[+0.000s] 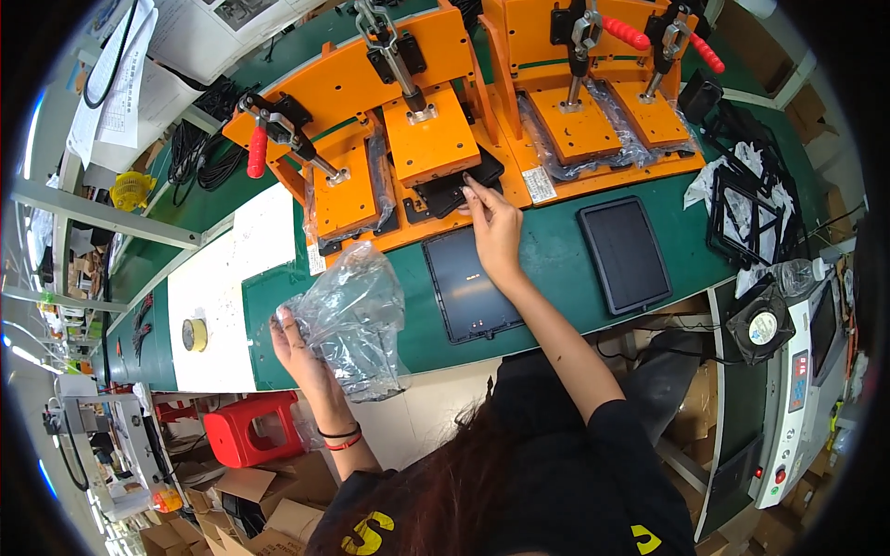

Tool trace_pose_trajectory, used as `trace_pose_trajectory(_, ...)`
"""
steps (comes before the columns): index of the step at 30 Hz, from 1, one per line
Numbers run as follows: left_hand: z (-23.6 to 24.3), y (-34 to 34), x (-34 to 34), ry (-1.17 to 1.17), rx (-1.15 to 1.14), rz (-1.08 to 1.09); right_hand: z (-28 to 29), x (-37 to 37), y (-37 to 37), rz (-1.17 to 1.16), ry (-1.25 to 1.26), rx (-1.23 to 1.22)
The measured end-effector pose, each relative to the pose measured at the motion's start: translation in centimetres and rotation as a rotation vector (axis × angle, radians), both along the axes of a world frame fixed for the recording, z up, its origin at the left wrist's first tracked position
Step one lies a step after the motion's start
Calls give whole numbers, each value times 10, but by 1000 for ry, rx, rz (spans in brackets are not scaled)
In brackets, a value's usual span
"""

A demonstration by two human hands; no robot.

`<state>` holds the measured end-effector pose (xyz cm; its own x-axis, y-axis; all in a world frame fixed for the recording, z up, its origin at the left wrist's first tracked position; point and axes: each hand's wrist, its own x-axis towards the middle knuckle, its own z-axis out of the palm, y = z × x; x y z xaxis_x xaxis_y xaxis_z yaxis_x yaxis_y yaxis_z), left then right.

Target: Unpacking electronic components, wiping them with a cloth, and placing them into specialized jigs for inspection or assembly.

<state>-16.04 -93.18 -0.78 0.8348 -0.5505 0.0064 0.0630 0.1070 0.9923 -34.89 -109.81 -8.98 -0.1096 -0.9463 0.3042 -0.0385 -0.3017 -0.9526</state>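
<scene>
In my left hand [301, 350] a crumpled clear plastic bag [357, 320] is pinched, spread over the bench's front edge. My right hand [496, 227] reaches up to the middle orange clamp fixture [434, 139], fingers closed at the edge of a flat black part [443, 198] lying under its raised block. Part of that black piece is hidden by the block and my fingers. Just below, a black rectangular panel [471, 287] lies on the green bench, partly behind my right forearm. To its right rests a black framed panel [625, 255].
Other orange press blocks with plastic film [575, 125] stand to the right, with red-handled toggle clamps [626, 33]. A yellow tape roll [195, 334] sits on white sheets at left. Black frames [746, 218] pile up at right, near a small fan [760, 326]. A red stool [243, 434] stands below.
</scene>
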Motion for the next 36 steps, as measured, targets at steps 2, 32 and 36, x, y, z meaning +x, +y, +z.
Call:
trace_pose_trajectory(2,-6,-3,2,-41,-40,-58,4,-6,0,35,52,5)
trace_pose_trajectory(32,-3,-18,-11,227,-44,-250,37,-13,-9,391,440,93)
trace_pose_trajectory(36,-7,-26,-19,75,-58,-285,60,-25,45,684,-8,364)
